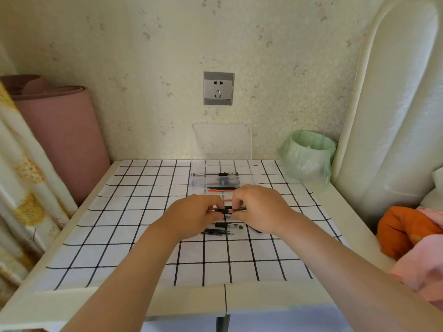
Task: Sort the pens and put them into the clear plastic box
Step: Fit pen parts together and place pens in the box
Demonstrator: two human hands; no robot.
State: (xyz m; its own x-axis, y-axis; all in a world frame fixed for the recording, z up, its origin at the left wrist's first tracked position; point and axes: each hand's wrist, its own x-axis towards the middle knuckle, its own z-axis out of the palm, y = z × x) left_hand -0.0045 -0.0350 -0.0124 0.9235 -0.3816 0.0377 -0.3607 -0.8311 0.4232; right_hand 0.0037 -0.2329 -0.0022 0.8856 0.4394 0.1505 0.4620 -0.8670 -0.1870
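Views given: one only, the head view; no second view is offered, so no part of the scene is shared.
Position: the scene is seen from above the near edge of the surface [100, 238], at the person's head.
Direction: the camera is aimed forward and down, toward the wall [167, 44] behind the surface.
Nearness: both forearms are seen close, entering from the bottom edge; the left hand [194, 215] and right hand [261, 208] are met near the frame's middle.
Reach: the whole surface is taken in, with the wall socket [218, 88] above centre.
Lens: a wide angle is shown by straight edges bowed at the sides.
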